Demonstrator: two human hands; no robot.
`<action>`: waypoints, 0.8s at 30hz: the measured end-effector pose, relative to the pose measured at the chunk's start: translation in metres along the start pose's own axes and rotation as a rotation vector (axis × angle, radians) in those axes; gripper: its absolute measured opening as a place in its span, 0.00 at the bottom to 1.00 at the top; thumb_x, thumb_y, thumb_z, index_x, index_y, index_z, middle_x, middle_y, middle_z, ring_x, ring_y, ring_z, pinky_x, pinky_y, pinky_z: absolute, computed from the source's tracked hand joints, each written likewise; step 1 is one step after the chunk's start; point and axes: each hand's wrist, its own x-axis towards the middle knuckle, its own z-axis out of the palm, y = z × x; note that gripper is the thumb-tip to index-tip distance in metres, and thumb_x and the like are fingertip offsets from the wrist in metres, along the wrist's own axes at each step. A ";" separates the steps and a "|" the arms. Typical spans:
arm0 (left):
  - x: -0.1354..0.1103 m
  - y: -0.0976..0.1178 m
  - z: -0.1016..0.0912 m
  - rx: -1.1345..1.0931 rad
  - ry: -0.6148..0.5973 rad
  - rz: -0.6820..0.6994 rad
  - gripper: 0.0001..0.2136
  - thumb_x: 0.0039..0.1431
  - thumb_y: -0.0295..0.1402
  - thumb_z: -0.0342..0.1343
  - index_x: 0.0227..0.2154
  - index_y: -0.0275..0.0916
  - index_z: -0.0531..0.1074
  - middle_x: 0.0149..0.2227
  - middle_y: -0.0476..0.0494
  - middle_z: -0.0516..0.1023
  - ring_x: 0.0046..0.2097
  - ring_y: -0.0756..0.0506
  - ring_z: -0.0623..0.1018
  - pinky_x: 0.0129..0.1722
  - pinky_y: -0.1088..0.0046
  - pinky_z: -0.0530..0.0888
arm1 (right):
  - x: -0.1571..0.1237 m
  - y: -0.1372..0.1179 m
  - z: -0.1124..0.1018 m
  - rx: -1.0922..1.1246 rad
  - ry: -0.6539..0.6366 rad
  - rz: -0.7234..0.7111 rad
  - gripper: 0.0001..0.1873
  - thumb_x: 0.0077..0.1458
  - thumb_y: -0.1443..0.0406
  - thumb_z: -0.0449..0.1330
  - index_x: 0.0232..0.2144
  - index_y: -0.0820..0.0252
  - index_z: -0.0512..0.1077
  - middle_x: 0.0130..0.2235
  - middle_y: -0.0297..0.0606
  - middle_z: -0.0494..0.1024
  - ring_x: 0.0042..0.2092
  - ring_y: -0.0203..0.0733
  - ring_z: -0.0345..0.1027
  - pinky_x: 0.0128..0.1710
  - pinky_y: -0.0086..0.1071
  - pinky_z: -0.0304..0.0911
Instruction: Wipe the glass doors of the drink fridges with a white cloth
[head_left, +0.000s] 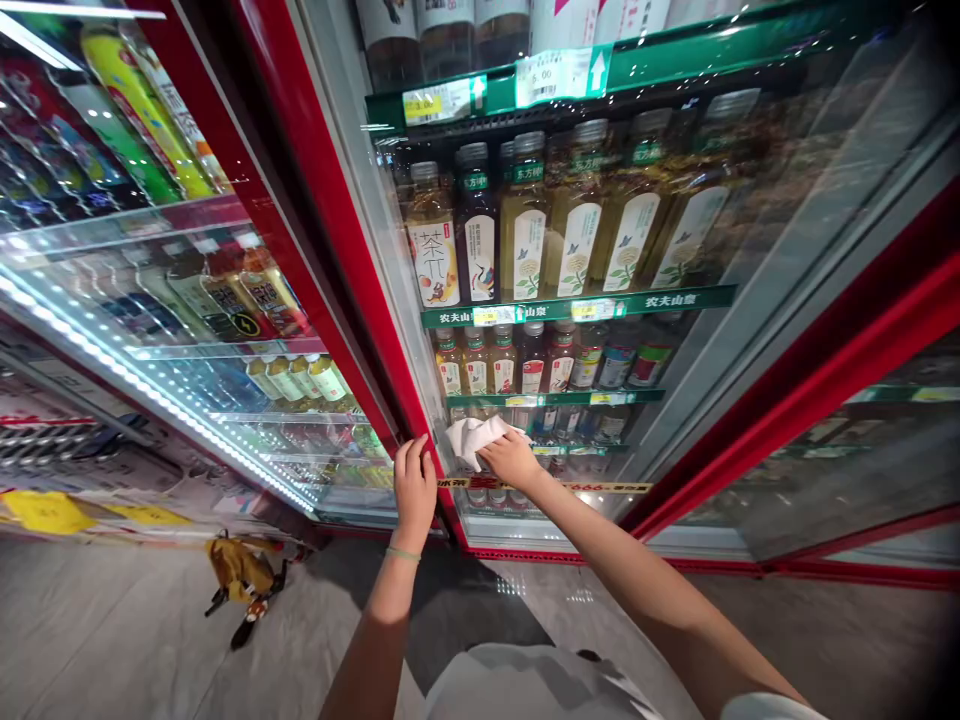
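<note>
My right hand (514, 460) presses a crumpled white cloth (471, 437) against the lower glass of a red-framed fridge door (525, 300). My left hand (415, 485) lies on the door's red frame (420, 420) just left of the cloth, its fingers curled over the edge. A thin green band circles my left wrist. Behind the glass stand rows of tea bottles (525, 225) on green shelves.
A second red-framed cooler (187, 280) with cans and bottles stands at the left. Another glass door (862, 440) is at the right. A yellow and black object (240, 575) lies on the grey floor at the lower left.
</note>
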 end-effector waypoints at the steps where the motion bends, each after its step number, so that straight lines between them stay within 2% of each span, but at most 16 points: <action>1: -0.002 0.001 0.002 -0.010 -0.012 0.007 0.15 0.70 0.33 0.48 0.55 0.39 0.73 0.52 0.35 0.74 0.56 0.42 0.75 0.59 0.60 0.73 | -0.012 0.011 0.002 -0.019 -0.011 0.030 0.21 0.70 0.70 0.45 0.46 0.53 0.78 0.42 0.33 0.84 0.46 0.39 0.72 0.55 0.38 0.58; 4: -0.008 0.009 0.013 -0.036 -0.049 0.062 0.15 0.70 0.32 0.48 0.55 0.39 0.73 0.52 0.36 0.74 0.56 0.43 0.76 0.58 0.61 0.74 | -0.062 0.054 0.006 -0.087 -0.050 0.159 0.19 0.69 0.65 0.49 0.41 0.58 0.81 0.38 0.41 0.84 0.43 0.45 0.74 0.50 0.41 0.60; 8: -0.011 0.021 0.029 -0.052 -0.067 0.142 0.15 0.69 0.31 0.50 0.55 0.40 0.73 0.51 0.37 0.74 0.55 0.43 0.76 0.58 0.62 0.74 | -0.139 0.117 0.001 -0.177 -0.067 0.320 0.20 0.67 0.60 0.52 0.47 0.63 0.81 0.44 0.52 0.84 0.47 0.54 0.74 0.52 0.47 0.59; 13: -0.015 0.032 0.056 -0.051 -0.049 0.217 0.14 0.68 0.29 0.53 0.54 0.40 0.73 0.50 0.37 0.74 0.53 0.43 0.76 0.55 0.63 0.74 | -0.214 0.178 0.003 -0.386 0.070 0.425 0.20 0.63 0.61 0.55 0.54 0.53 0.79 0.53 0.48 0.80 0.56 0.58 0.68 0.61 0.51 0.53; 18: -0.025 0.033 0.090 0.043 0.063 0.302 0.13 0.65 0.29 0.57 0.51 0.40 0.75 0.46 0.38 0.76 0.50 0.42 0.77 0.54 0.61 0.71 | -0.242 0.206 0.026 -0.513 0.221 0.414 0.21 0.61 0.62 0.55 0.53 0.53 0.79 0.52 0.47 0.81 0.58 0.58 0.66 0.62 0.52 0.53; 21: -0.033 0.032 0.111 0.094 0.169 0.316 0.13 0.63 0.30 0.59 0.50 0.40 0.75 0.46 0.38 0.75 0.50 0.42 0.76 0.54 0.60 0.70 | -0.246 0.215 0.046 -0.518 0.278 0.442 0.21 0.60 0.61 0.53 0.50 0.53 0.81 0.51 0.48 0.81 0.56 0.61 0.68 0.61 0.55 0.54; 24: -0.044 0.027 0.134 0.151 0.266 0.335 0.15 0.60 0.31 0.62 0.50 0.41 0.75 0.48 0.37 0.73 0.52 0.40 0.75 0.57 0.57 0.70 | -0.238 0.214 0.066 -0.457 0.290 0.545 0.24 0.60 0.61 0.50 0.52 0.52 0.80 0.49 0.49 0.82 0.55 0.64 0.69 0.59 0.57 0.57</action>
